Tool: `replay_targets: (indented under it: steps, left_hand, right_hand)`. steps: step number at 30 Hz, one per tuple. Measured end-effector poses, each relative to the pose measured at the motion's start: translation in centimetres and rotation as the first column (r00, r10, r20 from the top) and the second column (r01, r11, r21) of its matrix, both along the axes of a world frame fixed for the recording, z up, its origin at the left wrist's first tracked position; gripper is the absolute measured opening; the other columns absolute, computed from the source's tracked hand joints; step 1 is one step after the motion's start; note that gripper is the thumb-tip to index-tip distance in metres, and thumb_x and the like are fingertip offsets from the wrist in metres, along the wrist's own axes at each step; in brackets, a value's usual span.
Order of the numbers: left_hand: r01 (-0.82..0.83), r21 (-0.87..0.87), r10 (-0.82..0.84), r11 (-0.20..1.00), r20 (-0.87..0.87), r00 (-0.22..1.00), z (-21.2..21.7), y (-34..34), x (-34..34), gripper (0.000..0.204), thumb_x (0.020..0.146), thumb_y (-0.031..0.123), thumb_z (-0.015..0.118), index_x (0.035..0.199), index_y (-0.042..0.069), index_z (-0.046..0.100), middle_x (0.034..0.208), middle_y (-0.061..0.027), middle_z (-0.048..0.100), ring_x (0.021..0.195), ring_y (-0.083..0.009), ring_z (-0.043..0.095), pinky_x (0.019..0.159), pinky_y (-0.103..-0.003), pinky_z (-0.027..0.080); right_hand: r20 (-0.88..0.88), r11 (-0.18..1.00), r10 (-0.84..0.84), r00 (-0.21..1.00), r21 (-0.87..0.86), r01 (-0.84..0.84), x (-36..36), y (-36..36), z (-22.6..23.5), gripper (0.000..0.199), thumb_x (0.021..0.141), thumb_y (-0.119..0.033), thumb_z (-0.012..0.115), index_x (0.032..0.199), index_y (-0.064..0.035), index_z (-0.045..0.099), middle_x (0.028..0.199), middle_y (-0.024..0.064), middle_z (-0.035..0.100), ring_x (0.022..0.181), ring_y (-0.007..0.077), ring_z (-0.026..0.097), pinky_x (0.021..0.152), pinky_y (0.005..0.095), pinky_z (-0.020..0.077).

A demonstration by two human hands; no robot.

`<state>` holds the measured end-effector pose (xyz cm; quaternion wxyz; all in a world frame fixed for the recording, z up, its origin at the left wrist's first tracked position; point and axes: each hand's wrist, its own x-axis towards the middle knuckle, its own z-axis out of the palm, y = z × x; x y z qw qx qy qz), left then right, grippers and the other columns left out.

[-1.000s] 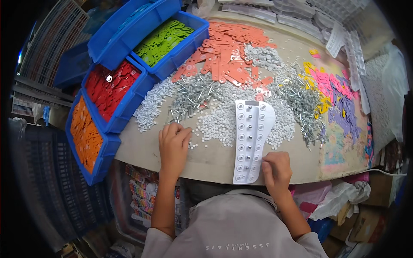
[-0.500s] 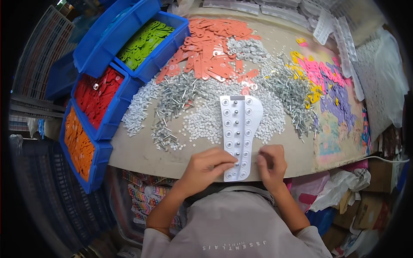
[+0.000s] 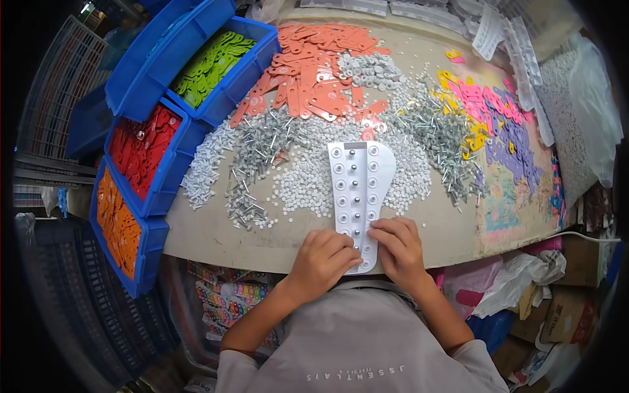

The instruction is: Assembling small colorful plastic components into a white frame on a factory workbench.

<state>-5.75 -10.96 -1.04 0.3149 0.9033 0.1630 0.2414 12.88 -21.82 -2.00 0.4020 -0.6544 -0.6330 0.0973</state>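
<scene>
A white plastic board (image 3: 341,190) lies upright in front of me, its lower end at the table's near edge. Round white discs line both of its sides, and a middle groove carries a row of small metal pins. At the board's lower left, the fingers of my left hand (image 3: 321,259) are pinched together over the groove; whatever they hold is too small to make out. My right hand (image 3: 398,250) rests across the lower right edge. Its fingertips are drawn together near the right row of discs, and anything between them is hidden.
Beyond the board spread small white discs (image 3: 304,190) and piles of metal pins (image 3: 262,147). Coral flat pieces (image 3: 308,72) lie farther back. Blue bins (image 3: 151,226) with orange, red and green pieces stand left; pink and purple pieces (image 3: 514,147) lie right.
My right hand has moved left from beside the board onto its lower right side. My left hand stays by the groove, slightly lower. The view has shifted a little.
</scene>
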Motion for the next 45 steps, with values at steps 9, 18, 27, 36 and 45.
replay_targets:
  steps: [9, 18, 27, 36, 45]
  left_hand:
    - [0.017, 0.030, -0.018, 0.999, 0.015, 1.000, -0.5, 0.3, -0.1, 0.015, 0.082, 0.015, 0.076, 0.093, 0.008, 0.067, 0.095, -0.0044, 0.062, 0.093, -0.0228, 0.060, 0.079, -0.037, 0.044]
    - [0.063, 0.416, -0.066, 0.907, -0.005, 0.998, -1.0, -1.8, -1.6, 0.027, 0.081, 0.030, 0.081, 0.097, 0.010, 0.073, 0.105, -0.0003, 0.066, 0.099, -0.0180, 0.061, 0.086, -0.033, 0.043]
    - [-0.232, 0.156, 0.213, 0.960, 0.125, 0.969, 3.3, 11.2, 5.6, 0.016, 0.086, 0.012, 0.074, 0.099, 0.003, 0.071, 0.089, -0.0094, 0.069, 0.085, -0.0291, 0.063, 0.081, -0.040, 0.045]
    - [-0.223, 0.252, 0.204, 0.942, 0.098, 0.974, -1.4, 22.6, 18.2, 0.010, 0.082, 0.012, 0.073, 0.090, 0.006, 0.072, 0.088, -0.0078, 0.064, 0.092, -0.0282, 0.061, 0.084, -0.042, 0.047]
    - [-0.229, 0.352, 0.213, 0.908, 0.082, 0.973, -4.0, 23.2, 19.5, 0.012, 0.075, 0.008, 0.075, 0.086, 0.007, 0.069, 0.088, -0.0073, 0.059, 0.095, -0.0285, 0.057, 0.084, -0.041, 0.045]
  right_hand:
    - [-0.011, 1.000, -0.002, 1.000, -0.001, 0.002, 0.1, 0.2, -0.4, 0.042, 0.070, 0.011, 0.069, 0.109, -0.0037, 0.070, 0.115, 0.0091, 0.067, 0.101, 0.0320, 0.059, 0.088, 0.0413, 0.0506]
    - [-0.044, 1.000, 0.025, 0.999, -0.003, -0.025, 0.3, 0.3, 0.2, 0.039, 0.072, 0.013, 0.067, 0.108, -0.0030, 0.070, 0.113, 0.0107, 0.067, 0.100, 0.0324, 0.060, 0.089, 0.0415, 0.0490]
    - [0.195, 0.965, -0.226, 0.954, 0.179, 0.192, 7.8, 8.8, 4.5, 0.015, 0.080, 0.007, 0.069, 0.092, -0.0019, 0.066, 0.088, 0.0105, 0.066, 0.086, 0.0306, 0.059, 0.077, 0.0415, 0.0443]
    - [0.386, 0.986, -0.156, 0.909, 0.011, 0.164, 15.6, 21.5, 0.1, 0.010, 0.083, -0.008, 0.070, 0.092, -0.0080, 0.070, 0.089, 0.0096, 0.067, 0.090, 0.0310, 0.059, 0.084, 0.0427, 0.0460]
    - [0.443, 0.992, -0.115, 0.889, 0.006, 0.126, 15.6, 22.4, -1.3, 0.007, 0.083, -0.010, 0.068, 0.090, -0.0088, 0.069, 0.086, 0.0086, 0.065, 0.092, 0.0305, 0.059, 0.083, 0.0429, 0.0461]
